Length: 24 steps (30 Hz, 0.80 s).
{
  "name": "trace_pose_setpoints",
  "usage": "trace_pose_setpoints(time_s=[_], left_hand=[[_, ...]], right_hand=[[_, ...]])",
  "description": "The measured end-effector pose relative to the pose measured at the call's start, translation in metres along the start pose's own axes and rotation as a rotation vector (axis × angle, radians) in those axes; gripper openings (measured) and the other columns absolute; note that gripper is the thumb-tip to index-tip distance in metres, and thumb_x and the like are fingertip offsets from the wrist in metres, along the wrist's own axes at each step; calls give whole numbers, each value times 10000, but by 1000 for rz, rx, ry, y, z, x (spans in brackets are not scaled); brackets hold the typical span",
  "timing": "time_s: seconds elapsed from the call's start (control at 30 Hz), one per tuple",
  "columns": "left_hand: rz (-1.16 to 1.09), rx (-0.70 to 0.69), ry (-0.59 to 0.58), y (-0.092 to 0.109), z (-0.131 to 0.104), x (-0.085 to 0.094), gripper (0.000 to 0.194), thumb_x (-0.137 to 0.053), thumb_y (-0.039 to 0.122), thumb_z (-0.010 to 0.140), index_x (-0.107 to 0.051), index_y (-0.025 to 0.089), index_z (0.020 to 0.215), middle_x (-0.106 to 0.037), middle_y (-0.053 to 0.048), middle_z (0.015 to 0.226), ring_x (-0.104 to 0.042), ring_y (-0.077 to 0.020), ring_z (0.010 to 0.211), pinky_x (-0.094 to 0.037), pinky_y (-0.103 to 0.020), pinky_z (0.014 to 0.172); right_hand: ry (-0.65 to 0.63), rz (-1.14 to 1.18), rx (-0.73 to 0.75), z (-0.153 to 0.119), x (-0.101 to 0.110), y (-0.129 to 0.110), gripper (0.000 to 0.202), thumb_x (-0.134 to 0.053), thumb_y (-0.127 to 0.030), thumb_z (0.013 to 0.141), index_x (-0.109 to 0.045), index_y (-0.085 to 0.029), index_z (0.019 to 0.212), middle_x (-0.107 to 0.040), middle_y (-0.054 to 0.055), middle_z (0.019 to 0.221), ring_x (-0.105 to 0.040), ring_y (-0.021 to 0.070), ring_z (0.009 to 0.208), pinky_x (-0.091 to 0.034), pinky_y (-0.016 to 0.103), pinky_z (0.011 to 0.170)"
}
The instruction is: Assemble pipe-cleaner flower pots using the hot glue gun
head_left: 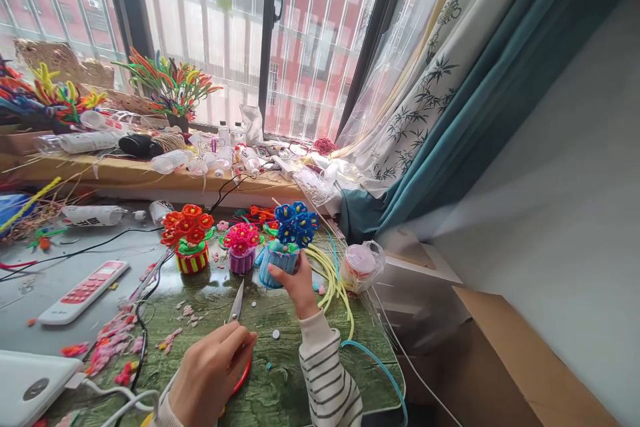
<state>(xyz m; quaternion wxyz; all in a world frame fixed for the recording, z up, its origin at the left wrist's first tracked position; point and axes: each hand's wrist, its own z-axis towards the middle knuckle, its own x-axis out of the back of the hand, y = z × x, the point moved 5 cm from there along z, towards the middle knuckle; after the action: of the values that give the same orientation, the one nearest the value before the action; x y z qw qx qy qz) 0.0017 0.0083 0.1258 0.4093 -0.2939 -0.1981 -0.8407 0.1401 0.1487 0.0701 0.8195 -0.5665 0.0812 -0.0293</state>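
My right hand [299,287] is wrapped round a light-blue striped pot [279,263] holding dark-blue pipe-cleaner flowers [297,223]. My left hand [213,363] is closed near the front of the table, its fingers curled together; what they hold, if anything, is hidden. Scissors [238,301] show just beyond and beside it, blade pointing away, with part of a red handle right of the fingers. Left of the blue pot stand a small purple pot [241,261] with pink flowers [242,238] and a red-and-yellow pot [192,259] with orange-red flowers [187,225].
Yellow-green stems [327,273] and a bagged tub [361,267] lie at the right table edge. A remote-like white device [85,292], a black cable [145,327], pink scraps [111,340] and a white device [37,387] occupy the left. Bottles [173,161] crowd the sill.
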Motion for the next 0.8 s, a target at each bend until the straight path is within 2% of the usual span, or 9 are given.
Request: trace_pose_setpoints(time_s=[0.1, 0.37, 0.63, 0.8], left_hand=[[6, -5, 17, 5, -2, 5, 403, -393, 195, 993, -567, 216, 631, -553, 47, 522, -542, -73, 421, -424, -157, 462], [15, -2, 66, 13, 0, 14, 394, -404, 178, 974, -449, 219, 585, -515, 60, 496, -500, -60, 395, -391, -147, 444], [-50, 48, 42, 9, -4, 14, 305, -411, 207, 983, -542, 214, 707, -548, 66, 552, -531, -48, 430, -424, -122, 490], [-114, 76, 38, 6, -6, 11, 328, -385, 257, 1011, -548, 210, 730, -546, 59, 568, -540, -52, 439, -428, -125, 501]], right_hand=[[-61, 73, -24, 6, 2, -9, 572, -827, -489, 612, -624, -175, 1044, -769, 86, 978, -729, 240, 848, -595, 376, 774], [-13, 137, -61, 2, 12, -21, 586, -866, -437, 578, -596, -183, 1032, -757, 71, 974, -712, 230, 830, -582, 383, 793], [-67, 225, -116, 0, 13, -22, 538, -904, -374, 541, -637, -196, 973, -758, 47, 944, -703, 232, 851, -568, 378, 816], [-183, 335, -151, -6, 16, -25, 606, -912, -467, 518, -689, -222, 1025, -762, 67, 1072, -697, 285, 1041, -548, 438, 940]])
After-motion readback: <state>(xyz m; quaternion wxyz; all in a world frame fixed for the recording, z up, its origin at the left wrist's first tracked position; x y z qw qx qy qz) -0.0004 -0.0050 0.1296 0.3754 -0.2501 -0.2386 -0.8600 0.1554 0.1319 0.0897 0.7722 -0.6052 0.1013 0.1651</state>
